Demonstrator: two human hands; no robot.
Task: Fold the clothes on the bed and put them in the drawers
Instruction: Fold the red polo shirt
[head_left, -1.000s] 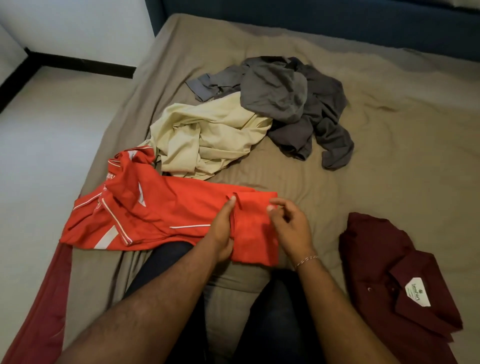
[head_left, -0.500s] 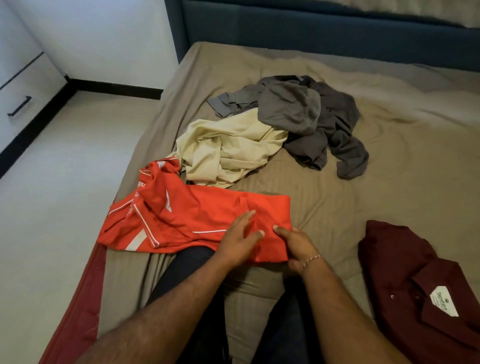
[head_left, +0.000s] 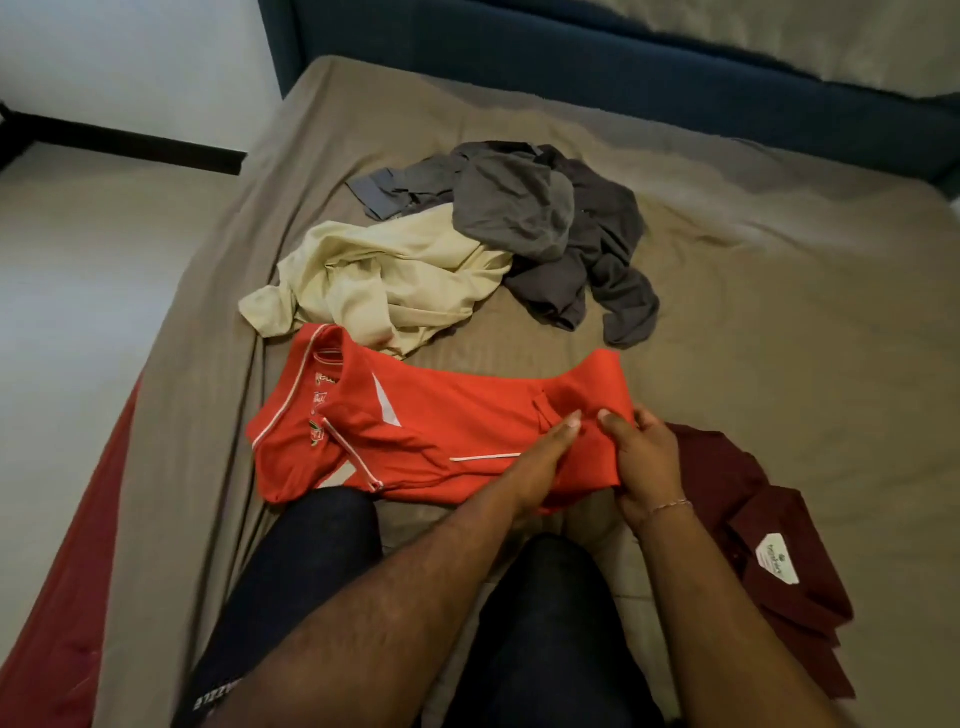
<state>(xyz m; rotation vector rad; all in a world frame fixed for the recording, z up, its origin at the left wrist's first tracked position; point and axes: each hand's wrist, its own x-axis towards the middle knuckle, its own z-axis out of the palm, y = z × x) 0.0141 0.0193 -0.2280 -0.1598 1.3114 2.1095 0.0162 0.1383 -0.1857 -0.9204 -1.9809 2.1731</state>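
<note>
The red shirt (head_left: 431, 441) lies stretched flat across the near part of the bed (head_left: 779, 322), right in front of the person's knees, and I take it as the marker for everything else. It looks laid out that way so a long fold can be made across it: the collar end points off to the left edge of the bed, and the hem end sits under both hands. The left hand (head_left: 540, 467) lies on the cloth with its fingers straight and close together, pressing down as if to hold a crease in place. The right hand (head_left: 644, 462) has its fingers curled over the hem edge of the red shirt, gripping the cloth, probably to draw that end taut or turn it over against the line the other hand pins. Just beyond the red shirt, touching its far edge, is a crumpled cream garment (head_left: 384, 280), and beyond that again a heap of grey clothes (head_left: 540, 223), partly lying over the cream one; both seem to be waiting their turn. To the right of the red shirt, just beside the right hand, a maroon shirt (head_left: 769, 545) lies folded with its collar label up, set aside, I would guess, as finished. No drawers are in sight.
</note>
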